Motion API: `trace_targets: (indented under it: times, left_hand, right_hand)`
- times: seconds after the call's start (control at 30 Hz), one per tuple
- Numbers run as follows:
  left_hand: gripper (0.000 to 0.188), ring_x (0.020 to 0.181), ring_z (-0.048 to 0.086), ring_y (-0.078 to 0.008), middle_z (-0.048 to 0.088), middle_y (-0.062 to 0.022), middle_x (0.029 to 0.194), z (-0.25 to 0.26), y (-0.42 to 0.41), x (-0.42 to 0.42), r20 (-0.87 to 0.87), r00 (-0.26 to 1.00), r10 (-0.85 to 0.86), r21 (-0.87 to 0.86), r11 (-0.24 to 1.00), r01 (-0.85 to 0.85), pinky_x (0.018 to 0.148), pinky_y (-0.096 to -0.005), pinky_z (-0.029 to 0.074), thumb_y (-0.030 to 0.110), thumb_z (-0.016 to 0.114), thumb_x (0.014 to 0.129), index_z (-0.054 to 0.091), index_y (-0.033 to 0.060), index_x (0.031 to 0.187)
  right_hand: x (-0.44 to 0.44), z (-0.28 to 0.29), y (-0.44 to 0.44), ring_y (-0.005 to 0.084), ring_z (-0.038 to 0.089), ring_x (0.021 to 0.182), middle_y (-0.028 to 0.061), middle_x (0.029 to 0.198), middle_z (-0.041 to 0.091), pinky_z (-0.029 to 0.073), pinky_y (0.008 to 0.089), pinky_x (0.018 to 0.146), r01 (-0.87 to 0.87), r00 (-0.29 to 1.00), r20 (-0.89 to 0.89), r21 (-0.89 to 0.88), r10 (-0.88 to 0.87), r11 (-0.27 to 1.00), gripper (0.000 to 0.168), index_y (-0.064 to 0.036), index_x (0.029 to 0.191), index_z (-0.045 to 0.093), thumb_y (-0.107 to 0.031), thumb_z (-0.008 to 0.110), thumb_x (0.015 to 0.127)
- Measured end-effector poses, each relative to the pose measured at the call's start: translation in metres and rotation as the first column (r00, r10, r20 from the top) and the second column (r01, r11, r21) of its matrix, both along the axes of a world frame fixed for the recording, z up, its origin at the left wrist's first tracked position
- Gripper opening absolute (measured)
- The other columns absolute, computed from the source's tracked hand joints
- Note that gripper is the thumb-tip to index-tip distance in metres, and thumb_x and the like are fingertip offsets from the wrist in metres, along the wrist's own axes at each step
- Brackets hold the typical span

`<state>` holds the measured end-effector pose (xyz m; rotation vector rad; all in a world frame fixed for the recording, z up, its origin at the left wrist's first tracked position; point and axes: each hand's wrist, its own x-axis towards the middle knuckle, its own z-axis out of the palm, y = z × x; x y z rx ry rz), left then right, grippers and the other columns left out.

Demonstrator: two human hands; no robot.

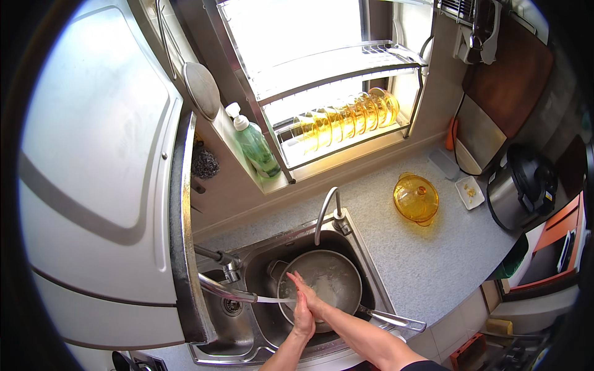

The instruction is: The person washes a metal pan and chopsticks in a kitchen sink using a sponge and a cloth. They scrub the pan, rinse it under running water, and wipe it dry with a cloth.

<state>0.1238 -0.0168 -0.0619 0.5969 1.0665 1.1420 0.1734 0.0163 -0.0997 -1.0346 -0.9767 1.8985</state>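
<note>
Below the tip of a metal faucet [232,292], my left hand [304,316] and my right hand [310,293] are pressed palm to palm, with a stream of water reaching them. Both are above a grey metal pan [327,273] that holds water and sits in the larger basin of a stainless steel sink [371,271]. The pan's long handle rests across the right rim of the sink. No object shows between my hands, though the palms are hidden from view.
A thin curved tap [320,213] stands behind the basin. On the counter [441,259] are an amber glass pot with lid [416,198], a small white dish [469,192] and an electric cooker [519,195]. A green pump bottle [257,148] stands left of the dish rack [348,143].
</note>
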Motion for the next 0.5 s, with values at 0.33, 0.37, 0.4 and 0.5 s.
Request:
trace_targets:
  times: [0.33, 0.37, 0.4, 0.5]
  left_hand:
    - [0.052, 0.103, 0.055, -0.0223, 0.059, -0.0049, 0.103, -0.033, -0.011, -0.04, 0.304, 0.895, 0.327, -0.238, 0.936, -0.261, 0.092, -0.0382, 0.043, 0.057, 0.03, 0.098, 0.056, 0.0113, 0.105]
    - [0.053, 0.104, 0.055, -0.0227, 0.059, -0.0055, 0.104, -0.042, -0.014, -0.047, 0.254, 0.909, 0.33, -0.211, 0.936, -0.281, 0.093, -0.0375, 0.042, 0.057, 0.03, 0.098, 0.055, 0.0106, 0.108]
    - [0.054, 0.105, 0.055, -0.023, 0.059, -0.006, 0.106, -0.047, -0.014, -0.05, 0.205, 0.921, 0.332, -0.183, 0.937, -0.297, 0.094, -0.0368, 0.041, 0.057, 0.03, 0.098, 0.054, 0.0099, 0.11]
    - [0.054, 0.105, 0.054, -0.0212, 0.058, -0.0045, 0.107, -0.054, -0.008, -0.056, 0.073, 0.935, 0.346, -0.138, 0.932, -0.334, 0.097, -0.0348, 0.039, 0.056, 0.031, 0.098, 0.051, 0.009, 0.117]
  right_hand:
    - [-0.017, -0.005, -0.011, 0.0393, 0.051, 0.116, 0.0243, 0.124, 0.054, 0.043, 0.0449, 0.095, -0.223, 0.793, 0.598, 0.104, 0.118, 0.969, 0.043, -0.005, 0.119, 0.054, -0.035, 0.031, 0.099]
    - [-0.016, 0.004, -0.008, 0.0396, 0.051, 0.118, 0.0248, 0.128, 0.052, 0.043, 0.0455, 0.095, -0.322, 0.732, 0.644, 0.039, 0.222, 0.946, 0.043, -0.006, 0.124, 0.052, -0.034, 0.031, 0.099]
    - [-0.016, 0.008, -0.012, 0.0437, 0.058, 0.097, 0.0247, 0.104, 0.062, 0.046, 0.0523, 0.082, -0.266, 0.784, 0.62, 0.283, 0.036, 0.922, 0.04, -0.003, 0.103, 0.057, -0.031, 0.029, 0.097]
    - [-0.013, 0.023, -0.015, 0.0429, 0.057, 0.099, 0.0261, 0.107, 0.061, 0.045, 0.0511, 0.083, -0.119, 0.868, 0.49, 0.37, -0.084, 0.921, 0.042, -0.003, 0.098, 0.056, -0.034, 0.029, 0.096]
